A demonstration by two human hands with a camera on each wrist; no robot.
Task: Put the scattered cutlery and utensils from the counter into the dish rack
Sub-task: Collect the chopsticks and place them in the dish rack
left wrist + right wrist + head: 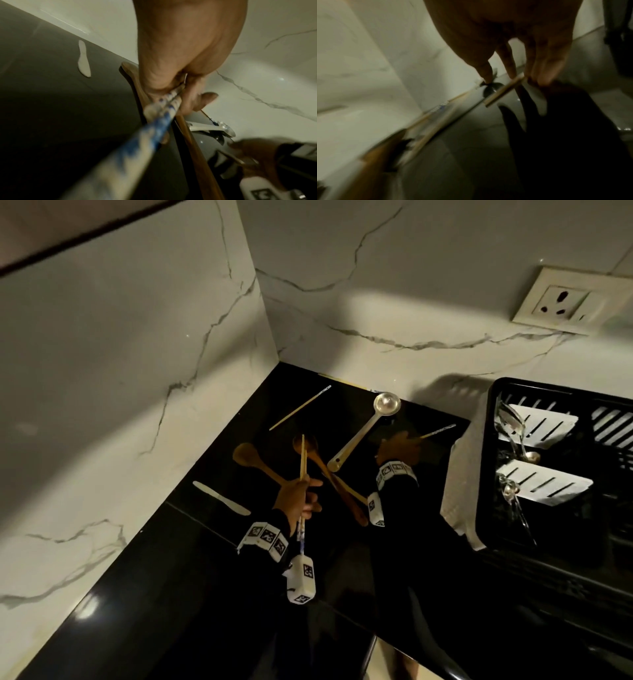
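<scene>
Chopsticks (302, 460), pale wood with blue-patterned ends (blurred in the left wrist view), are gripped by the curled fingers of the left hand (297, 499) above the counter (191, 542). A single chopstick (437, 431) lying on the counter is touched by the straight fingers (544, 65) of the right hand (399, 450). Two wooden spoons (329, 470), a steel ladle (363, 431), another chopstick (300, 407) and a white knife (221, 497) are left on the counter; spoons are held in the black rack (486, 460).

Four chopsticks: two held (302, 460), one near the corner (300, 408), one by the right hand (437, 431). Two wooden spoons (255, 460) (329, 474). One ladle (363, 429). One knife (221, 497). One rack (561, 474).
</scene>
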